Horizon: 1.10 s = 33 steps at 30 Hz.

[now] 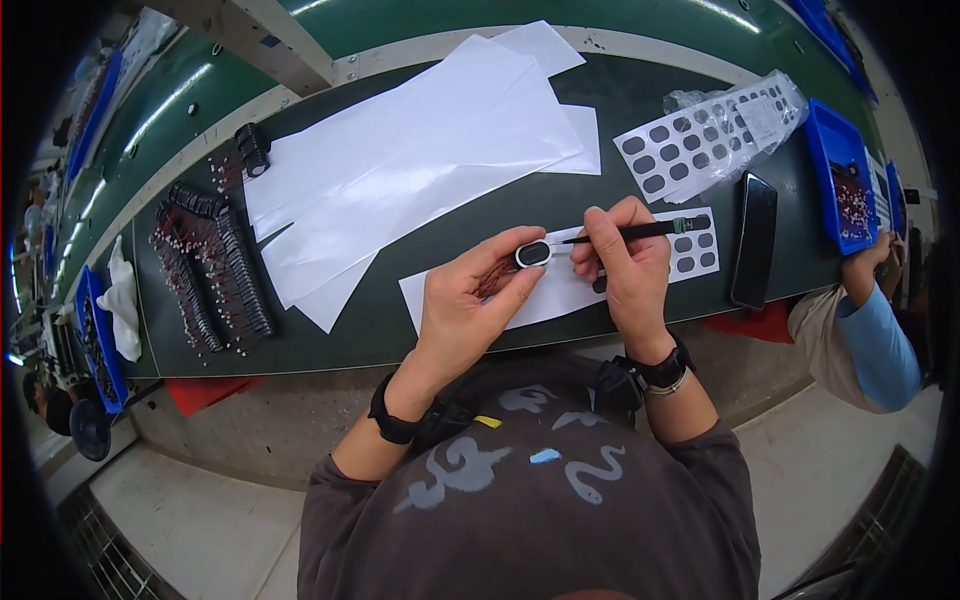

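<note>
My left hand [462, 308] grips a small oval part [533, 253] between thumb and fingers. It has a black face and a white rim, and reddish-brown wires trail under my fingers. From the right, my right hand [630, 268] pinches black tweezers [650, 230], their tips close to the part's edge. Whether the tips touch it, I cannot tell. Beneath both hands lies a white sticker sheet [558, 304], with dark rounded pads still on its right end. One dark pad shows by my right fingers, which partly hide it.
Large white sheets [420, 150] overlap across the green table. Rows of similar black parts with red wires [240, 270] lie left. At right are bagged pad sheets [715, 130], a black phone [754, 240] and a blue tray [838, 180]. Another person's hand [866, 268] is beside that tray.
</note>
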Motion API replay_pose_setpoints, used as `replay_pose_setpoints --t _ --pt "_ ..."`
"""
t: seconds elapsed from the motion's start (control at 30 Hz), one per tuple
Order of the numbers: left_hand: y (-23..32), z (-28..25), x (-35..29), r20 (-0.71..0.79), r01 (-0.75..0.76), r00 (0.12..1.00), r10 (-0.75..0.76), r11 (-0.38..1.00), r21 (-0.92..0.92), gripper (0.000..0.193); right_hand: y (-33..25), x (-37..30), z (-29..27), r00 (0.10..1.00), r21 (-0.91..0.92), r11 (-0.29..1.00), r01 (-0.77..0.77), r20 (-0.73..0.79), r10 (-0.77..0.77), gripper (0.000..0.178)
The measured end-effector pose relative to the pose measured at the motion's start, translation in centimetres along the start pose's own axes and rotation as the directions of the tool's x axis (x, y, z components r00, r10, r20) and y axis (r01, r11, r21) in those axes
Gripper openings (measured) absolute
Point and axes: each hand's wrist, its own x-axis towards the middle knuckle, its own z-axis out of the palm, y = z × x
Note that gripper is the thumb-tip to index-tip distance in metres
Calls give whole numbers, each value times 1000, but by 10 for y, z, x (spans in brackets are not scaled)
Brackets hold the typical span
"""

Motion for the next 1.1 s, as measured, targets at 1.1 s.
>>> replay_pose_setpoints --t 1.1 --pt "10 -6 9 26 -16 999 28 923 -384 73 -56 32 0 626 -381 637 670 751 -209 34"
